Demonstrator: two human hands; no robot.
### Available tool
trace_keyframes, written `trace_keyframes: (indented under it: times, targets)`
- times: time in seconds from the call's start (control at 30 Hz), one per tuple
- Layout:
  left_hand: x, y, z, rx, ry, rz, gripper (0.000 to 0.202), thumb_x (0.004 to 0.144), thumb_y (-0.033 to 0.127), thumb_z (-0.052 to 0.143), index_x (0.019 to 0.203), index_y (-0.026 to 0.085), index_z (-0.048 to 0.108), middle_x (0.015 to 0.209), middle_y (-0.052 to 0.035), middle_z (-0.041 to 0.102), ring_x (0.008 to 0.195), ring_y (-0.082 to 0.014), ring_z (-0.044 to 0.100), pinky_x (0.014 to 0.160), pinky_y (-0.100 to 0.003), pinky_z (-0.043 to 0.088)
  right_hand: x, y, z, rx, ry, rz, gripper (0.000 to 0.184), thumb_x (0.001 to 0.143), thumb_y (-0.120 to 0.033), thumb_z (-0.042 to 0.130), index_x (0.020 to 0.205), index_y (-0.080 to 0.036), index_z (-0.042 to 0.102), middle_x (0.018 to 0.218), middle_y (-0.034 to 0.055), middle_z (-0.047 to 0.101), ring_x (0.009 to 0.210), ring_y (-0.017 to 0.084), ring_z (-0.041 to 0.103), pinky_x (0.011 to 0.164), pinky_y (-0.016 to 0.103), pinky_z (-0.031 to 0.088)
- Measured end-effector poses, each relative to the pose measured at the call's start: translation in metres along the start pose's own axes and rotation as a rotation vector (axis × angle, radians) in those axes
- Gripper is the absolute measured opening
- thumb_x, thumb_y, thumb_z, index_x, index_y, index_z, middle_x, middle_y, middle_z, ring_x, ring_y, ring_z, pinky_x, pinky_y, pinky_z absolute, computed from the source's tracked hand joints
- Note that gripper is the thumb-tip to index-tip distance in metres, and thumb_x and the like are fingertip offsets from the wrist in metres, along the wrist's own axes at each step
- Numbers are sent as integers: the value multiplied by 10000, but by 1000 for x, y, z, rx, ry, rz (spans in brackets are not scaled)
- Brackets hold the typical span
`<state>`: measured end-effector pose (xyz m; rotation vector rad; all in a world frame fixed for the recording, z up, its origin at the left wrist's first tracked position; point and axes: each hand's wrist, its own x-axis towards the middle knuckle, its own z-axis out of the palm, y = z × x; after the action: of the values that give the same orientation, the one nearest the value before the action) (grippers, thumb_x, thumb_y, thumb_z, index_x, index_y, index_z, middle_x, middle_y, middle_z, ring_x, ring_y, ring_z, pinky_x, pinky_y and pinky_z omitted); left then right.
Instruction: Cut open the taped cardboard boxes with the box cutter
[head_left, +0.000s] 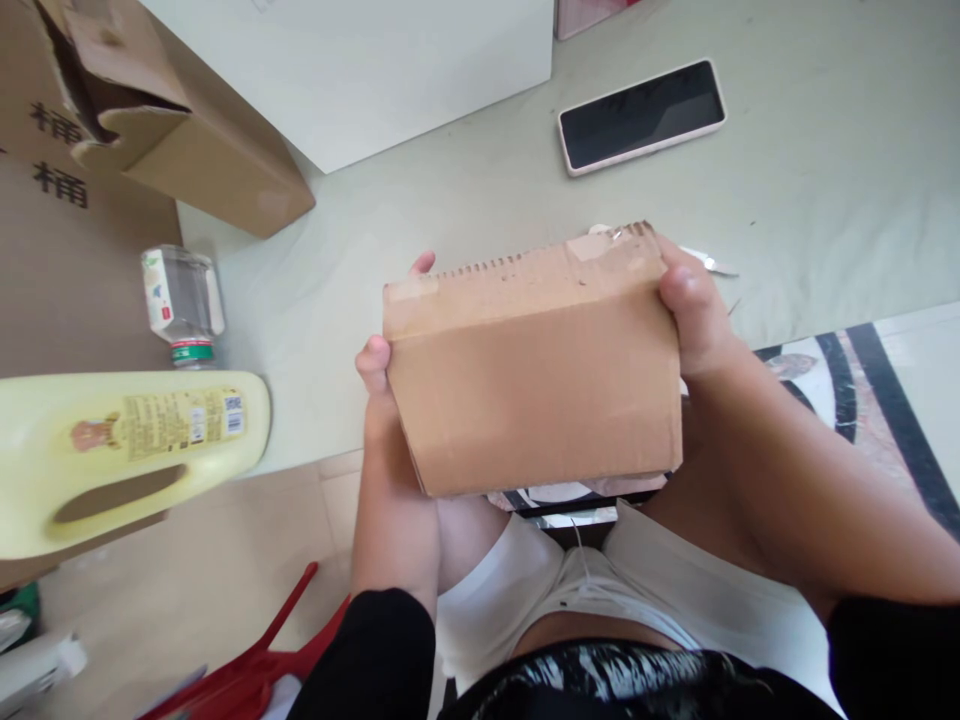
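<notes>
"Cardboard box (536, 390): where, from the phone (641, 118)?"

"Held on the phone's near side, long axis running roughly left to right."

"Gripped how?"

"Left hand (377, 372) grips its left end, farther from the phone; right hand (696, 315) clasps its right end, nearer the phone."

"Its look?"

"Plain brown: tape (412, 289) at left, ragged notched far edge, more tape toward the phone."
</notes>
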<state>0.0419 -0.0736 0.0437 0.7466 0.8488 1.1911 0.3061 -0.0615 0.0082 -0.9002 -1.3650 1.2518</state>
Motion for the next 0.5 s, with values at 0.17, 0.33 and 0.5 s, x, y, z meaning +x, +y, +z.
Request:
trace_keyframes:
  times: [0.17,0.33,0.5]
  targets:
    - [-3,-1,9,-14,29,7,848,622,703,724,1349,284,603,1316,-85,677,1448,-405,478,1155,-621,454,2,-1,0,-51,-15,-41,486,978,-629,398,1110,-274,702,1224,85,665,1145,307,607,1163,563,398]
    - [-5,-9,23,-99,111,73,806,648,724,670,1329,296,613,1429,-79,603,1513,-388,397,1162,-544,475,5,-1,0,-162,-4,-91,475,961,-663,414,1070,-313,716,1161,52,690,1113,313,629,1134,579,429]
    - [3,-12,10,-120,54,105,803,657,730,674,1325,288,613,1453,-79,601,1516,-378,405,1148,-555,488,5,-2,0,-208,28,-100,509,958,-687,384,1099,-316,702,1142,55,687,1131,328,623,1133,601,421]
